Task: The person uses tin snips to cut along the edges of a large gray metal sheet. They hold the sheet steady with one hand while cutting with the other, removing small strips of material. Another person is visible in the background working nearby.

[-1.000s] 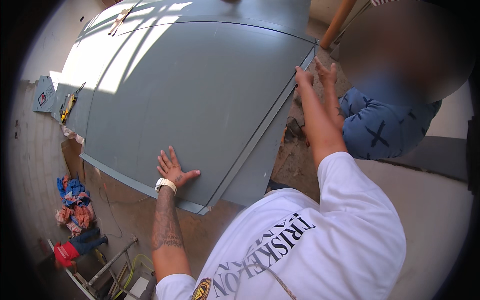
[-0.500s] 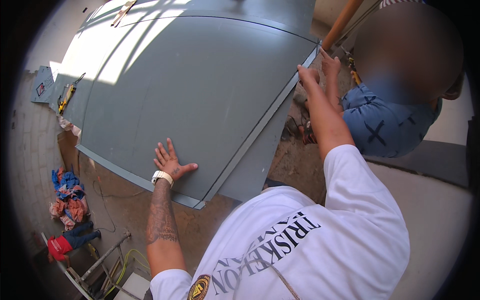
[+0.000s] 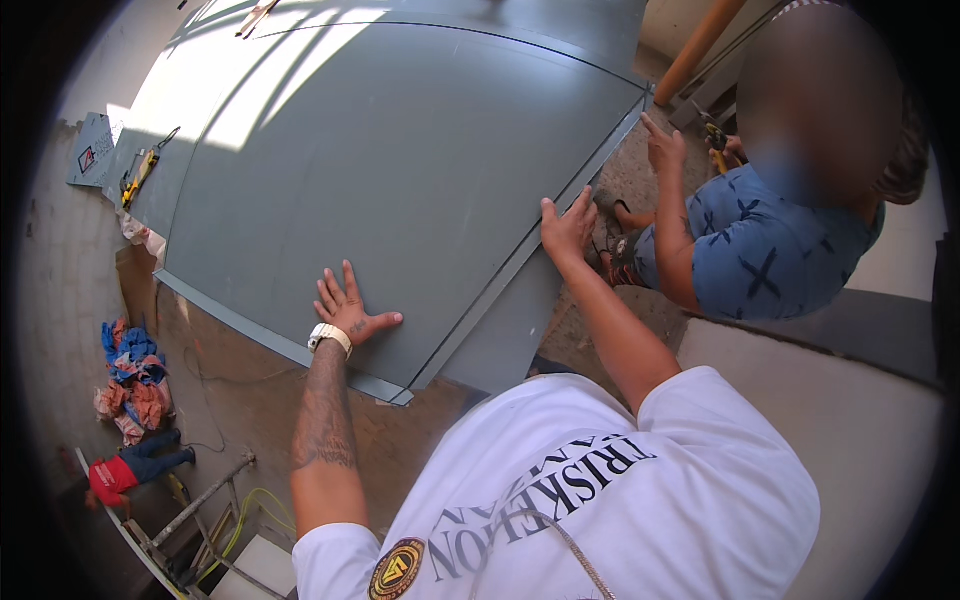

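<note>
A large grey sheet panel [image 3: 400, 170] with narrow angled edge strips lies in front of me, bright sunlight on its upper left. My left hand [image 3: 350, 310] is spread flat on its lower middle, a white watch on the wrist. My right hand [image 3: 568, 228] rests near the right edge strip [image 3: 480, 306], fingers apart. Farther along that edge a co-worker's hand [image 3: 664, 145] has a finger at the corner; their other hand holds yellow-and-black snips [image 3: 718, 146]. A yellow tool [image 3: 140, 178] lies on the sheet's left part. Another grey sheet [image 3: 500, 350] shows under the right strip.
A crouching co-worker [image 3: 760, 250] in blue patterned clothing is at right beside an orange post [image 3: 700, 50]. Below left lie red and blue rags [image 3: 135, 370], cords and a metal frame [image 3: 205, 510], with a person in red [image 3: 115, 475] near it. A wall [image 3: 65, 240] stands at left.
My right hand has moved down the edge toward me from the upper stretch. My left hand has shifted slightly upward in view, still spread. The co-worker's snips have come into fuller view.
</note>
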Tool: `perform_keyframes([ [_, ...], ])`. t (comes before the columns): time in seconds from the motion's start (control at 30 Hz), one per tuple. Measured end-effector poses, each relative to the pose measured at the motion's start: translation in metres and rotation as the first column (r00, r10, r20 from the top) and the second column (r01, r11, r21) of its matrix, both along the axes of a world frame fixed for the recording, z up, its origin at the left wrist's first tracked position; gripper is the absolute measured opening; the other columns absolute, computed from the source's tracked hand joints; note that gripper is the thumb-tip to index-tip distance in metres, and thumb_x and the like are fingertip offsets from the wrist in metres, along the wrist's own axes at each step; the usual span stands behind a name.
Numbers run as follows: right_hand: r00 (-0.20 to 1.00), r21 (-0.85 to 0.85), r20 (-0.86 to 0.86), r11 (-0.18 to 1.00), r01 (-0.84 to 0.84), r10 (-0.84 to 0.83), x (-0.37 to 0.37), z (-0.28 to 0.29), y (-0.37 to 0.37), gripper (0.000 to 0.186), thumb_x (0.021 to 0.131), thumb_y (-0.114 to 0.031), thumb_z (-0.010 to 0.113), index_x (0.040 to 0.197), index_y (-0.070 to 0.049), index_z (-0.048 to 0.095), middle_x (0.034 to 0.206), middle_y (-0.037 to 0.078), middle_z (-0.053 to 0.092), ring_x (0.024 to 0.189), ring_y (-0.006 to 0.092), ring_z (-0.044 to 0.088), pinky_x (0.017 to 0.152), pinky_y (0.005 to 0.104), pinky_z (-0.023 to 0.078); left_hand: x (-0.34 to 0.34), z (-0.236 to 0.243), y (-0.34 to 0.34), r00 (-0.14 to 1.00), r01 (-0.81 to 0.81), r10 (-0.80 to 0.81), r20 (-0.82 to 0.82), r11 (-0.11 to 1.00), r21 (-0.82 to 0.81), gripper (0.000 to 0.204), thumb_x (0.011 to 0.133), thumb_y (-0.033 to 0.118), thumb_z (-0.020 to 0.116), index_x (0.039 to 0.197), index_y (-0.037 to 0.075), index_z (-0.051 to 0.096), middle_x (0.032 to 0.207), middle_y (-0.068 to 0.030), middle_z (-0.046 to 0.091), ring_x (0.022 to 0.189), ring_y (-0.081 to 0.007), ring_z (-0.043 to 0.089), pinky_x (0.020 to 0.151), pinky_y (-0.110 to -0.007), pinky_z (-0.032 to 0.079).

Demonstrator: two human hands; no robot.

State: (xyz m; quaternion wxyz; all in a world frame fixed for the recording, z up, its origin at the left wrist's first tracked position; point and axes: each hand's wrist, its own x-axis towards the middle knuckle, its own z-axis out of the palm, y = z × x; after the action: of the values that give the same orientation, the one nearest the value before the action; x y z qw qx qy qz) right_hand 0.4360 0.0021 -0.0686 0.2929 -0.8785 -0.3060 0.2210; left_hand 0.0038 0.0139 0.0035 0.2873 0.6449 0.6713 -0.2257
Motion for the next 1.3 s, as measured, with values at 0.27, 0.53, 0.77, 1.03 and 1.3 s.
perform_keyframes([
  [0.27,0.969,-0.135,0.226,0.989,-0.067,0.097,-0.023,0.011,-0.007,0.090,0.102,-0.052,0.060,0.175,-0.016,0.023,0.168,0.044,0.018,0.156,0.0582,0.030,0.128,0.0577,0.030,0.005,0.003,0.000,1.000,0.020,-0.020,0.023,1.000,0.003,0.174,0.057,0.091,0.087,0.173,0.023,-0.022,0.178,-0.0300,-0.023,0.166,-0.0469,-0.022,0.131,-0.068,-0.008],
  [0.53,0.958,-0.140,0.275,0.989,-0.044,0.081,-0.019,0.010,-0.005,0.089,0.101,-0.052,0.061,0.174,-0.017,0.025,0.168,0.043,0.021,0.154,0.0570,0.033,0.126,0.0571,0.034,0.009,-0.005,-0.002,0.999,0.034,-0.035,0.027,0.999,0.039,0.174,0.056,0.093,0.084,0.173,0.023,-0.023,0.179,-0.0301,-0.021,0.166,-0.0474,-0.021,0.130,-0.070,-0.007],
  [0.77,0.958,-0.125,0.279,0.992,-0.033,0.067,-0.024,0.010,-0.004,0.088,0.100,-0.051,0.061,0.174,-0.018,0.027,0.169,0.042,0.021,0.151,0.0557,0.037,0.125,0.0563,0.036,0.007,0.005,-0.001,0.999,0.035,-0.035,0.019,0.999,0.004,0.172,0.059,0.092,0.084,0.173,0.022,-0.025,0.178,-0.0309,-0.023,0.166,-0.0480,-0.021,0.130,-0.071,-0.007],
  [1.03,0.957,-0.137,0.283,0.990,-0.021,0.059,-0.024,0.005,-0.001,0.088,0.099,-0.053,0.061,0.173,-0.019,0.029,0.168,0.041,0.023,0.150,0.0551,0.039,0.125,0.0563,0.037,0.009,0.005,0.002,0.999,0.048,-0.048,-0.012,0.999,0.003,0.171,0.061,0.093,0.082,0.172,0.021,-0.026,0.178,-0.0314,-0.023,0.165,-0.0498,-0.020,0.130,-0.071,-0.006],
  [1.3,0.959,-0.156,0.274,0.987,-0.026,0.069,-0.024,0.009,0.001,0.087,0.100,-0.052,0.061,0.173,-0.019,0.028,0.168,0.041,0.022,0.151,0.0547,0.039,0.124,0.0565,0.037,0.005,0.000,0.003,0.999,0.041,-0.041,0.015,0.999,0.009,0.172,0.059,0.094,0.082,0.173,0.021,-0.024,0.178,-0.0320,-0.022,0.165,-0.0500,-0.020,0.130,-0.071,-0.005],
])
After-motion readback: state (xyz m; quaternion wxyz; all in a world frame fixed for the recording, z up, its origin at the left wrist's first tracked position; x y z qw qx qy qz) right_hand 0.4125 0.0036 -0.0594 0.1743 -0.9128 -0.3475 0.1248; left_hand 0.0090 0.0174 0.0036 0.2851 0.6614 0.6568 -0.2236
